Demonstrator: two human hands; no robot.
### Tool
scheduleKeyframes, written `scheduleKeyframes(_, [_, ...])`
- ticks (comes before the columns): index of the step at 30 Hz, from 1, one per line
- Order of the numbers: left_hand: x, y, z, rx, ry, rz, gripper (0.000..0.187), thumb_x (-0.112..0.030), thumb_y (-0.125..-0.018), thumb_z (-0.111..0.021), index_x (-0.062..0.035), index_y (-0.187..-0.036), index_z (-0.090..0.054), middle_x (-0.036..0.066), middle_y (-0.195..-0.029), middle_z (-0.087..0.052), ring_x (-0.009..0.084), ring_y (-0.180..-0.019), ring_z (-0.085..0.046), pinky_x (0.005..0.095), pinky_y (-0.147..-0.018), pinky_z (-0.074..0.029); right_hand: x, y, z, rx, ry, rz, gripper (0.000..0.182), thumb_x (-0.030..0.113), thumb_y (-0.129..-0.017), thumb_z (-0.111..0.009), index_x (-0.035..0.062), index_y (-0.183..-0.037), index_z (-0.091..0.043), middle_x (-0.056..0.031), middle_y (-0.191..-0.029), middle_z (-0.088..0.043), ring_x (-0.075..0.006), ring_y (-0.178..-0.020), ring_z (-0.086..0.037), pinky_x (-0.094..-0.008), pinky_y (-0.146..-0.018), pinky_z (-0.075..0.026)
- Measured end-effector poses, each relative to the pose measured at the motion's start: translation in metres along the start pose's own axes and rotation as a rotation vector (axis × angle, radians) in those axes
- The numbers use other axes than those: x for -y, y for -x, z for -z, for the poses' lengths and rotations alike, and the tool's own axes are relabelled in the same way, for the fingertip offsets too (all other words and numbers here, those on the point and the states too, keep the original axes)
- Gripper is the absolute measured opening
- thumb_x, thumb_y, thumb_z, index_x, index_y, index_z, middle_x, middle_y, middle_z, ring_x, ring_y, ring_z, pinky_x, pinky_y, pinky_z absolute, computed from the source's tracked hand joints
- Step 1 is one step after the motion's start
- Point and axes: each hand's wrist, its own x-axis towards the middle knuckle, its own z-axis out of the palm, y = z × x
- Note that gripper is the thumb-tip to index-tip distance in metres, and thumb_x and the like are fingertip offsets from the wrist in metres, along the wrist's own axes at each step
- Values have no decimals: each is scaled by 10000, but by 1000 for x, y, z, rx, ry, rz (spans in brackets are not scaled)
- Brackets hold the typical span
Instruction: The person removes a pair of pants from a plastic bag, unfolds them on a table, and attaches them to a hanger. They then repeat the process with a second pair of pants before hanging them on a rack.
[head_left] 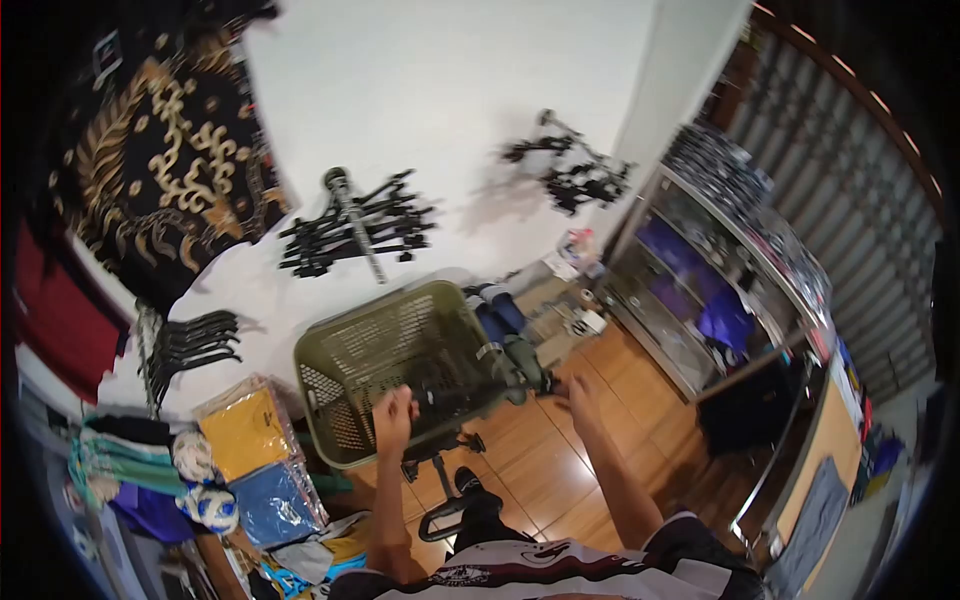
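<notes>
Between my two hands a dark, elongated item (465,397) is stretched sideways over the front of a green perforated basket (310,425); blur hides exactly what it is. My left hand (396,408) is at its left end, with the fingers curled in. At the right end, my right hand (572,392) is closed on the item just beyond the basket's right side. Dark contents lie low inside the basket, too dim to make out.
Black hangers (360,225) hang on the white wall, with more hangers (200,340) at left. Packaged yellow cloth (243,432) and blue cloth (277,503) lie at left. A glass cabinet (655,290) stands at right. A black-framed stand (440,510) is on the tiled floor below the basket.
</notes>
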Motion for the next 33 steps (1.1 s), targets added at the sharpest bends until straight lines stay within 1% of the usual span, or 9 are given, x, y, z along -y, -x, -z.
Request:
scheduleKeyframes(3, [32,97,-53,214,-131,130,391,-310,-1014,-644,59,-887,-675,60,-704,-655,100,-635,-592,292,-616,-478,-88,102,129,-218,-45,-144,249,267,-970,-594,68,-1119,-610,-63,-958,-663,-184,-826,-659,-373,-719,-580])
scheduleKeyframes(5, [55,160,-92,399,-174,187,355,-300,-996,-669,50,-959,-709,84,-758,-710,108,-668,-633,287,-618,-495,-129,190,202,-412,-61,-243,296,303,-954,-623,52,-1109,-627,-64,-892,-669,-181,-787,-670,-339,-698,-583])
scheduleKeyframes(8, [66,246,-154,703,-199,174,301,-269,-964,-717,31,-984,-711,81,-783,-728,106,-712,-654,275,-633,-503,-161,316,294,-625,-165,-280,205,244,-949,-598,73,-1056,-636,-54,-865,-658,-186,-808,-677,-360,-693,-582])
scheduleKeyframes(12, [45,344,-242,1105,-203,47,291,-257,-956,-725,25,-1019,-693,68,-828,-716,92,-753,-636,262,-671,-498,-202,467,380,-944,-341,-207,168,209,-974,-542,74,-1019,-631,-50,-813,-643,-181,-771,-658,-334,-656,-567])
scheduleKeyframes(16, [28,422,-316,1383,-186,-1,252,-204,-952,-720,13,-1073,-676,60,-868,-707,95,-776,-626,259,-689,-496,-214,565,419,-1223,-467,-77,182,239,-982,-540,81,-977,-630,-47,-812,-640,-157,-744,-629,-337,-678,-561])
scheduleKeyframes(22, [-6,496,-416,1594,-39,64,208,-122,-948,-706,-10,-1113,-646,53,-980,-706,120,-872,-658,285,-815,-532,-208,620,431,-1485,-617,50,187,253,-947,-551,76,-929,-606,-63,-855,-646,-158,-760,-625,-339,-706,-532])
scheduleKeyframes(26, [9,519,-475,1644,-28,136,205,-92,-937,-710,-2,-1106,-639,51,-971,-698,103,-862,-647,258,-796,-519,-201,632,455,-1476,-551,-18,166,133,-911,-529,35,-806,-612,-83,-768,-665,-169,-664,-651,-309,-660,-555])
scheduleKeyframes(29, [6,534,-517,1666,-40,183,199,-79,-936,-707,-5,-1107,-638,41,-952,-689,97,-850,-639,254,-787,-513,-204,630,486,-1442,-356,15,207,138,-896,-506,13,-855,-667,-76,-763,-667,-172,-659,-644,-326,-638,-545])
scheduleKeyframes(33, [5,561,-587,1713,21,237,194,-63,-930,-700,-26,-1107,-629,23,-903,-679,79,-796,-614,224,-688,-464,-145,632,533,-1463,2,-110,258,93,-907,-489,-35,-969,-704,-78,-757,-680,-146,-670,-638,-305,-646,-528])
